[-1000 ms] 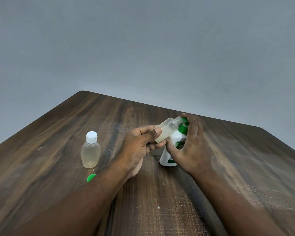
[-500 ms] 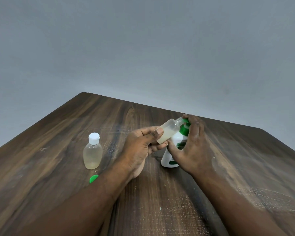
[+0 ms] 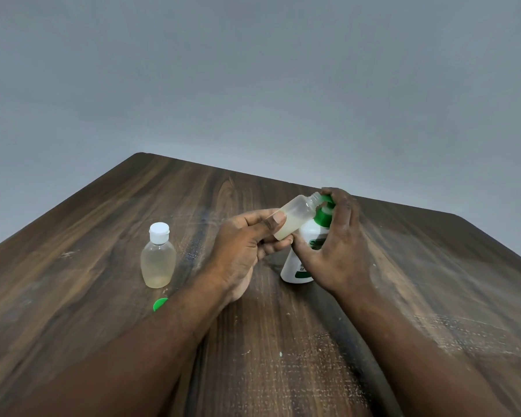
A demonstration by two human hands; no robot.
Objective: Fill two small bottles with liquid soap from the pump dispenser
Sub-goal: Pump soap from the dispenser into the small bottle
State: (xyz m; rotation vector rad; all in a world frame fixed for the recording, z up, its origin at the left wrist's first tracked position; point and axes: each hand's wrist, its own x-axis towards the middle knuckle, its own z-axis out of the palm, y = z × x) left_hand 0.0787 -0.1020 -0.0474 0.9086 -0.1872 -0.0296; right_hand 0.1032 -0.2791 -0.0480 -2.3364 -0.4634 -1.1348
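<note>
My left hand [image 3: 244, 248] grips a small uncapped translucent bottle [image 3: 295, 216], tilted with its open neck up against the green pump nozzle. Pale liquid lies in the bottle's lower part. My right hand [image 3: 337, 245] wraps round the white pump dispenser [image 3: 298, 266], thumb on its body and fingers curled over the green pump head [image 3: 325, 218]. The dispenser stands on the wooden table. A second small bottle [image 3: 158, 257] with a white cap stands upright to the left, holding pale liquid. A loose green cap [image 3: 159, 303] lies just in front of it, partly hidden by my left forearm.
The dark wooden table [image 3: 103, 236] narrows toward a far corner, with its edges slanting off left and right. A plain grey wall rises behind it. White scuff marks cover the near right part of the tabletop.
The green pump head has risen a little under my right fingers, showing more of its stem. Both hands and the tilted bottle stay in place. The view has shifted slightly.
</note>
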